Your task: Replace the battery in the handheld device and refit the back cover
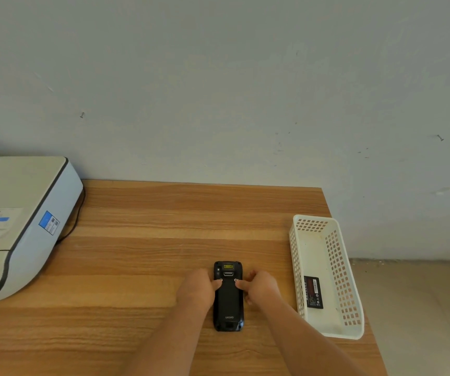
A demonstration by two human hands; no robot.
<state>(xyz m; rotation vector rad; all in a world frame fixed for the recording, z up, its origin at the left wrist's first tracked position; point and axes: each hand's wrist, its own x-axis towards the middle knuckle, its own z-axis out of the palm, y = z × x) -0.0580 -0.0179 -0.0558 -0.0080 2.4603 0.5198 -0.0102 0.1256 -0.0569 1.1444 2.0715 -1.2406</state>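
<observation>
A black handheld device (228,302) lies face down on the wooden table (148,240), its back cover (228,299) in place and the top end pointing away from me. My left hand (196,287) rests at the device's left edge, a fingertip on the small round latch at the upper left of the cover. My right hand (260,286) mirrors it on the right side, fingertip on the upper right latch. Both hands have curled fingers and press on the device. A black battery (313,292) with a red label lies inside the white basket (351,308).
The white perforated basket stands at the table's right edge. A large white printer (15,226) with a black cable fills the left side. A grey wall runs behind the table, and tiled floor (422,308) shows to the right.
</observation>
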